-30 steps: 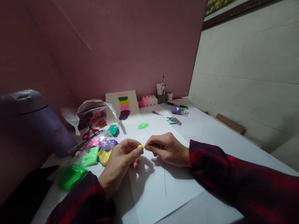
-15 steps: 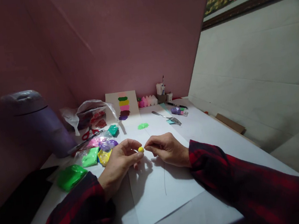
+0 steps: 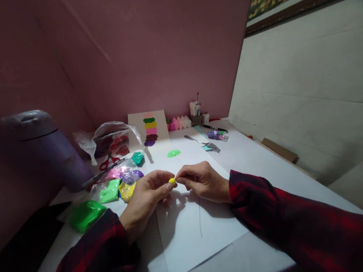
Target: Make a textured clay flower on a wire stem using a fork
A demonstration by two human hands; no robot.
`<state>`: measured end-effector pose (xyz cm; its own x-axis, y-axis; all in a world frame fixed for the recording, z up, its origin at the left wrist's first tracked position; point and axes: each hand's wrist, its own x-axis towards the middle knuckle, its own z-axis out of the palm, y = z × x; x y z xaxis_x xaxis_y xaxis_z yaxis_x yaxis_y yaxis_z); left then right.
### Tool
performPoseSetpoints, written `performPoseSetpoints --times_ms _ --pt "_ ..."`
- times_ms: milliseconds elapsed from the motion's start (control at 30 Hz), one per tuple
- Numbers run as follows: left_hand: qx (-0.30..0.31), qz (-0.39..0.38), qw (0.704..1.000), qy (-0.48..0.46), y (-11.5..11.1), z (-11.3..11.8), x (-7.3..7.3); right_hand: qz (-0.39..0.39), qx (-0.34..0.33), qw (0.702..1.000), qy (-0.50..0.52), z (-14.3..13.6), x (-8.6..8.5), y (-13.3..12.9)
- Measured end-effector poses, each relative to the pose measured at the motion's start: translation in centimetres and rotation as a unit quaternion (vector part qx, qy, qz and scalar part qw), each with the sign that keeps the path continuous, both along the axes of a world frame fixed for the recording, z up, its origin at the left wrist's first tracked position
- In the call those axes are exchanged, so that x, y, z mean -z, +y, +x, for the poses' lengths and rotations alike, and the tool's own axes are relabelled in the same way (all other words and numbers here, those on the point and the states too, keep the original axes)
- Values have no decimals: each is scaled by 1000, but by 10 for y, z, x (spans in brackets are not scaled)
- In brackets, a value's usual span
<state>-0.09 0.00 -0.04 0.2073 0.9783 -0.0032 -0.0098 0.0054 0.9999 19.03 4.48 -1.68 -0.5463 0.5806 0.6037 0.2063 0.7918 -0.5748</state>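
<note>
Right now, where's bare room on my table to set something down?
Widest is the tabletop between the fork and your right sleeve. The near end of the paper is bare beside the thin dark line. Scissors and clay packets crowd the left.

both sleeves (image 3: 275,208) are dark plaid with red

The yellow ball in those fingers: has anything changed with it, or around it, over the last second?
The yellow ball has shifted slightly right and a touch down, toward the right hand. The left hand has edged right with it. Nothing was visibly taken hold of or let go. The right hand, green piece, fork and paper stayed as they were.
</note>
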Motion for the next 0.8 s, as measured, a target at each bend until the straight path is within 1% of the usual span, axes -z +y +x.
performPoseSetpoints --times_ms 267,567,800 --pt "-12 12 1000 -4 -4 3 -5 -1 3 1000 -2 -1 0 1" --pt "-9 8 1000 8 -2 0 -6 5 1 1000 3 0 -1 0" --pt "-17 2 1000 -11 -4 3 -6 -1 2 1000 -6 0 -1 0"
